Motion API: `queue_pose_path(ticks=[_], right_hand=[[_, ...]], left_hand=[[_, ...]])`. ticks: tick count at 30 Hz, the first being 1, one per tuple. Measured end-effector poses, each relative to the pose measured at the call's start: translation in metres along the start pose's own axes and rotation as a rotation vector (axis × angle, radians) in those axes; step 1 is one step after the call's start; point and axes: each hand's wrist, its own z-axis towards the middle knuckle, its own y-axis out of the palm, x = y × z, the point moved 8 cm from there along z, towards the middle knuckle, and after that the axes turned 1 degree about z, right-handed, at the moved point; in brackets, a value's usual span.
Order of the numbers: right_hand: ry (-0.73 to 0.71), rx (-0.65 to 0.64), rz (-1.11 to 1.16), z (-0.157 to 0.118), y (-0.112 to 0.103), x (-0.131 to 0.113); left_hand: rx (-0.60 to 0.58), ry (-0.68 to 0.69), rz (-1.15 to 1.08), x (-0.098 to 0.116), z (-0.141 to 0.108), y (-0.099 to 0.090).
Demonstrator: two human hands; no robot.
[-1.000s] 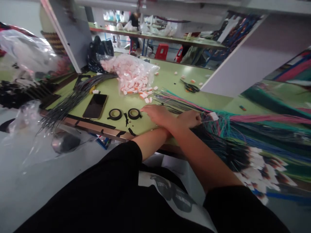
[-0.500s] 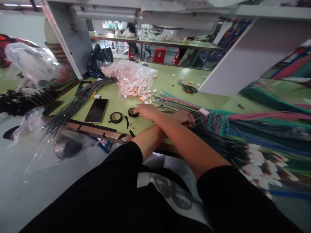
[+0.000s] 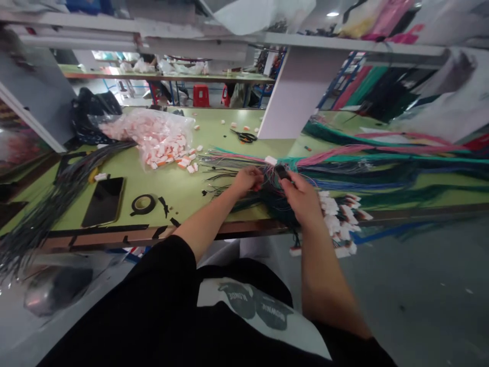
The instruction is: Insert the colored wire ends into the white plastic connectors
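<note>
My right hand (image 3: 305, 201) grips a roll of black tape (image 3: 282, 172), seen nearly edge-on, over the wire bundle. To its left, my left hand (image 3: 249, 181) is closed with curled fingers among dark wires; what it pinches is too small to tell. Green, pink and dark wires (image 3: 328, 155) run from between the hands to the right. A white connector (image 3: 271, 160) lies on them just beyond the hands. Another black tape roll (image 3: 143, 205) lies flat on the green table (image 3: 191, 196).
A phone (image 3: 104, 201) and grey wires (image 3: 82, 171) lie at the left. Behind them is a clear bag of white-and-orange connectors (image 3: 156, 135). Scissors (image 3: 244, 136) lie beside an upright panel (image 3: 286, 92). Several white connectors (image 3: 340, 216) hang over the front edge at the right.
My right hand has lifted one tape roll from the table and moved right, so my arms are no longer crossed. The view has turned to the right.
</note>
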Motion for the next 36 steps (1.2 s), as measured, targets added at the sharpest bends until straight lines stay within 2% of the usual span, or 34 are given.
queue_pose_path(ticks=[2, 5, 12, 24, 30, 36], right_hand=[[0.077, -0.033, 0.000, -0.002, 0.011, 0.011], [0.135, -0.087, -0.073, -0.001, 0.022, 0.009], [0.246, -0.191, -0.277, 0.001, 0.024, -0.004], [0.286, -0.236, -0.423, 0.001, 0.016, -0.019], [0.293, -0.229, -0.458, 0.000, 0.015, -0.023], [0.276, -0.223, -0.428, 0.002, 0.015, -0.021]], left_hand=[[0.001, 0.042, -0.039, 0.006, -0.004, 0.000], [-0.019, 0.099, 0.008, 0.012, -0.009, 0.003], [-0.043, 0.201, 0.146, 0.021, -0.014, 0.004], [0.029, 0.354, 0.412, 0.037, -0.021, 0.003], [-0.006, 0.340, 0.370, 0.033, -0.020, 0.005], [0.114, 0.400, 0.323, 0.036, -0.022, -0.003]])
